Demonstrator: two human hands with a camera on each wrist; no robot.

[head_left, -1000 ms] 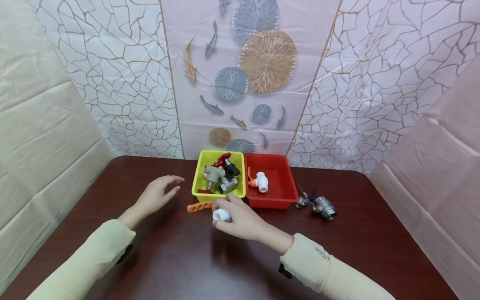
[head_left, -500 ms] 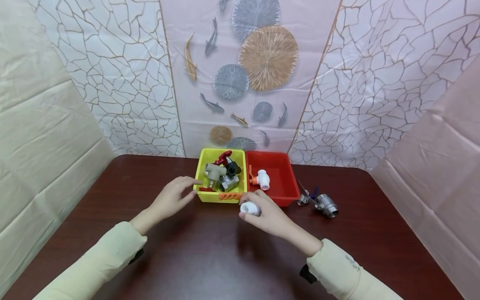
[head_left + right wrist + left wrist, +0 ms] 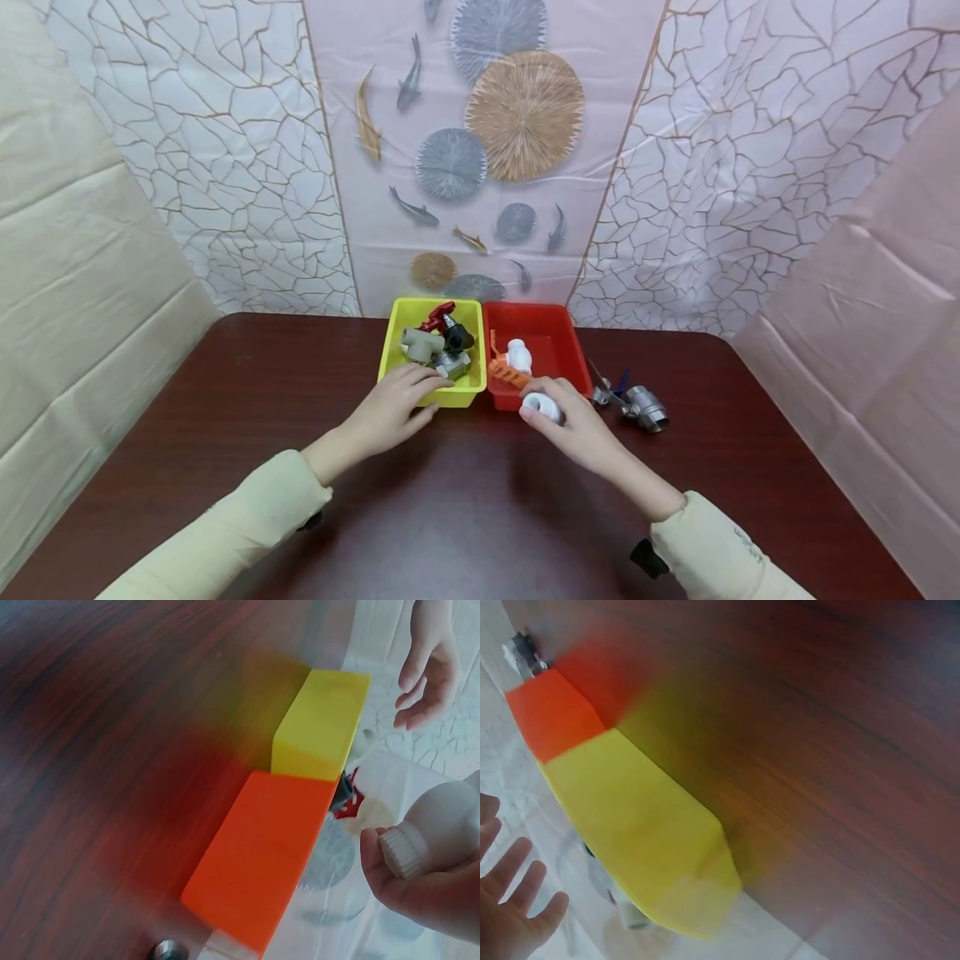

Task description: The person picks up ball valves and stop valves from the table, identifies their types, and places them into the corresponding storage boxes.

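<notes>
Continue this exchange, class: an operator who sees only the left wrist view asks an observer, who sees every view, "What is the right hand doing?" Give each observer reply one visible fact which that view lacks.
Observer: The right hand grips a white valve with an orange handle.
Operator: I see only the outside of the red bin. What lies in it?
Observer: A second white valve, at the bin's left side.
Operator: And in the yellow bin, is there anything metal?
Observer: Yes, a metal fitting lies near its front wall.
</notes>
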